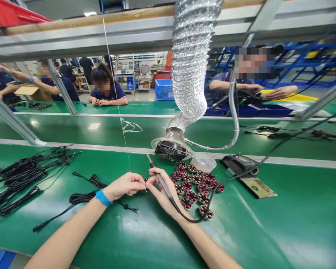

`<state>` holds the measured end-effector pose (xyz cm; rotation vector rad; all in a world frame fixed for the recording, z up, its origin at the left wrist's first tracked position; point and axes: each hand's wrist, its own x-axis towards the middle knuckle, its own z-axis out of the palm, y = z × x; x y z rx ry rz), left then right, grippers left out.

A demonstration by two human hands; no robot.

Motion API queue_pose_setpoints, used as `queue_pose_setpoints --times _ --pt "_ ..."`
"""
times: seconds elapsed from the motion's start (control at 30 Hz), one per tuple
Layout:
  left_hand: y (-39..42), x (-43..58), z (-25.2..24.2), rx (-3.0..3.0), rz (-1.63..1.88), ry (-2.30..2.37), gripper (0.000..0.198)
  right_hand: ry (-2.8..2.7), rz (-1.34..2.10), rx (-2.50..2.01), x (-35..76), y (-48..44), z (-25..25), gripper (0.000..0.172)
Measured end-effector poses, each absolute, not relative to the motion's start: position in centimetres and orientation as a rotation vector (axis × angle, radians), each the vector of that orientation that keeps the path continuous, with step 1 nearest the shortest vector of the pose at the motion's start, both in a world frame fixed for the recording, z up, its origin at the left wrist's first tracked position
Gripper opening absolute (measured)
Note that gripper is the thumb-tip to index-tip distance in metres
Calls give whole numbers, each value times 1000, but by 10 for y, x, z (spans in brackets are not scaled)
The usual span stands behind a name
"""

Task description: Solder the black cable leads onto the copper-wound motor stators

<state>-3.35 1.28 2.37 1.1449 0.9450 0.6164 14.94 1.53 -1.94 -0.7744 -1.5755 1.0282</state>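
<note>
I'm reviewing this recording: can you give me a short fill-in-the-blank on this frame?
The left hand has a ____ band on its wrist.
The right hand holds a ____ with a black cable.
Silver flexible ducting rises from a round, grilled ____.

Missing words, in order: blue; soldering iron; fan.

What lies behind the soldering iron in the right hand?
Behind the soldering iron: round red-and-black wound parts on the green bench; the right hand hides part of its handle.

Matt plastic soldering iron, glossy green bench mat, crinkled aluminium-foil duct.
</note>
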Motion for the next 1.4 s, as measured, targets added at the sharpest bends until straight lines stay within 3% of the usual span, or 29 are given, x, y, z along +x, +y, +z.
queue_pose_setpoints --times 0.47,0.63,0.83,1.0,1.4 --pt "12 -24 7 997 824 1135 20 -1702 545 -742 146 13 -23 16" --pt "13 -22 6 1070 872 1241 13 -1627 669 -735 143 27 -43 24" --pt "7 -20 13 1278 877 1274 21 -1481 910 -793 140 18 -37 29" --pt "18 -24 10 1306 841 1278 20 -1499 845 -884 144 17 -29 22" --pt "29 -26 0 1184 853 1379 25 -1244 846 -967 154 13 -31 33"
